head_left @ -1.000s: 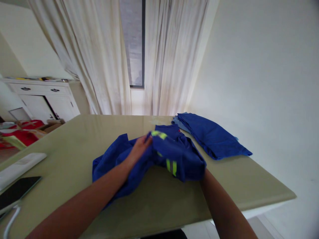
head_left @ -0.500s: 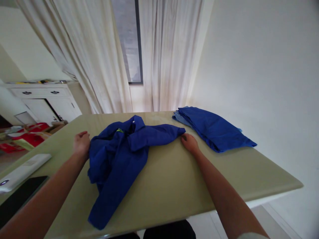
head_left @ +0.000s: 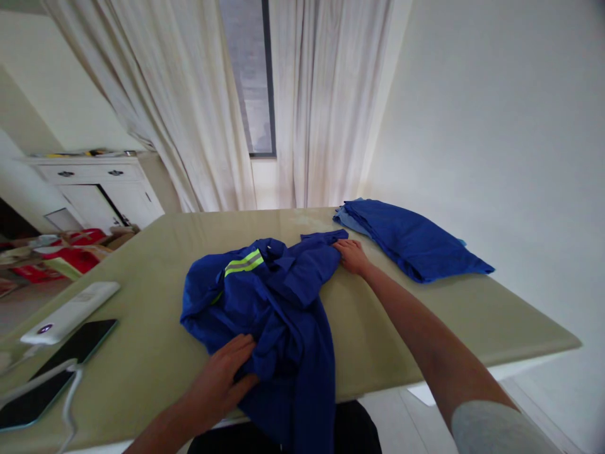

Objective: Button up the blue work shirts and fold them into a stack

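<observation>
A blue work jacket point(head_left: 309, 328) lies crumpled on the table, with a yellow-green and grey reflective strip point(head_left: 244, 262) showing on it. One long part of it hangs over the near edge by my legs. My left hand point(head_left: 220, 377) is at its near left side, thumb and fingers closing on a fold of the cloth. At the jacket's far right end, my right hand point(head_left: 350, 255) grips the blue cloth; its thumb is hidden.
A folded blue garment point(head_left: 416, 243) over lighter blue cloth lies at the table's right. On the left are a white device point(head_left: 70, 312), a dark phone point(head_left: 75, 347) and a white cable point(head_left: 70, 403). A white wall borders the right, curtains the back.
My left hand has moved right and nearer, from beside the jacket onto its near part. The jacket has shifted toward me and bunched up, exposing the reflective strip. My right hand moved slightly left.
</observation>
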`<move>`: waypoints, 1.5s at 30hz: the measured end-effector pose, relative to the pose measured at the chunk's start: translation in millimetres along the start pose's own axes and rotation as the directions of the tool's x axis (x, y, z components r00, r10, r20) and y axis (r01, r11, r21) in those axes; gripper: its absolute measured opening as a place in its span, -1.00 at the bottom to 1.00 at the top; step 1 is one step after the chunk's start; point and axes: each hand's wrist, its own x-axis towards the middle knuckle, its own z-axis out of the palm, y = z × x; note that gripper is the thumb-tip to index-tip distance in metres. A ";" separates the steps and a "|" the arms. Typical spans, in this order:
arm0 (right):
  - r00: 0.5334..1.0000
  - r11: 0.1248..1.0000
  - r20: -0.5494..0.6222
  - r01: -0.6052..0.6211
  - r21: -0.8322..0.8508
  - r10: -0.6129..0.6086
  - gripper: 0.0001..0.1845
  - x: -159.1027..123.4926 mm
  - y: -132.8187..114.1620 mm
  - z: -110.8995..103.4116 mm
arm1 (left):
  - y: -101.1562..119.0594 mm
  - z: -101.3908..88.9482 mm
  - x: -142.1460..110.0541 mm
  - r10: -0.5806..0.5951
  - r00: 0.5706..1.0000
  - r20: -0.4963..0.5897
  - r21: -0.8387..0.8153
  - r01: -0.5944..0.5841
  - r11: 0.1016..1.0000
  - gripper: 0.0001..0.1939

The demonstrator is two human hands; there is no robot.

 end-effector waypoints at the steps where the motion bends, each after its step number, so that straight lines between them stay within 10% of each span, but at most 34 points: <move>1: 0.997 0.999 0.068 0.033 -0.008 -0.032 -0.49 9.5 -6.7 -6.9 | 3.4 -4.7 0.7 0.002 0.999 0.052 -0.015 -0.001 1.000 -0.60; 4: 0.983 0.996 0.162 0.092 -0.004 -0.090 -0.73 40.8 -12.3 -42.5 | -7.2 -35.1 8.5 -0.079 0.991 0.112 0.048 0.074 0.996 -0.49; 7: 0.989 0.990 -0.065 -0.134 -0.042 0.131 -0.67 69.2 7.5 -97.7 | -41.6 -80.5 26.4 -0.181 0.983 0.003 0.209 0.177 0.962 -0.51; 11: 0.775 0.853 -0.395 -0.520 0.044 0.493 -0.49 82.5 26.6 -143.9 | -80.4 -115.5 46.2 -0.280 0.877 -0.390 0.373 0.429 0.823 -0.44; 13: 0.802 0.890 -0.404 -0.449 0.076 0.439 -0.40 69.8 11.2 -132.9 | -86.7 -104.8 44.5 -0.265 0.818 -0.511 0.301 0.459 0.836 -0.33; 16: 0.967 0.996 -0.250 -0.022 0.091 0.045 -0.47 25.7 -39.5 -76.7 | -86.5 -62.6 30.4 -0.252 0.826 -0.505 0.183 0.387 0.904 -0.10; 19: 0.972 0.940 -0.057 0.237 0.244 -0.230 -0.38 -29.0 -99.6 -11.5 | -76.8 -23.3 17.8 -0.342 0.816 -0.467 0.129 0.445 0.886 -0.05; 26: 0.982 0.818 -0.032 0.172 0.549 -0.185 -0.56 -56.9 -185.5 22.7 | 27.9 -16.4 25.5 -0.128 0.991 -0.040 -0.079 0.125 0.989 -0.52; 30: 0.986 0.758 -0.044 0.152 0.635 -0.161 -0.66 -50.4 -161.7 8.4 | 50.8 -28.2 31.4 0.024 0.996 0.085 -0.236 -0.004 0.972 -0.54; 34: 0.984 0.691 -0.146 0.034 0.722 0.104 -0.66 -76.6 -97.1 -8.2 | -1.8 -34.8 32.1 -0.130 0.947 -0.292 0.084 0.161 0.983 -0.39; 37: 0.942 0.708 -0.123 -0.143 0.691 0.311 -0.64 -106.8 -60.8 -12.0 | -44.4 -34.0 37.5 -0.247 0.926 -0.285 0.178 0.304 0.936 -0.24; 42: 0.970 0.775 -0.042 -0.166 0.610 0.240 -0.68 -146.1 -61.0 -10.8 | -79.7 -53.2 83.3 -0.219 0.974 -0.051 0.297 0.225 0.928 -0.53; 45: 0.955 0.749 -0.063 -0.185 0.637 0.289 -0.59 -159.4 -78.1 -15.8 | -103.1 -88.2 125.2 -0.308 0.936 -0.168 0.248 0.343 0.906 -0.55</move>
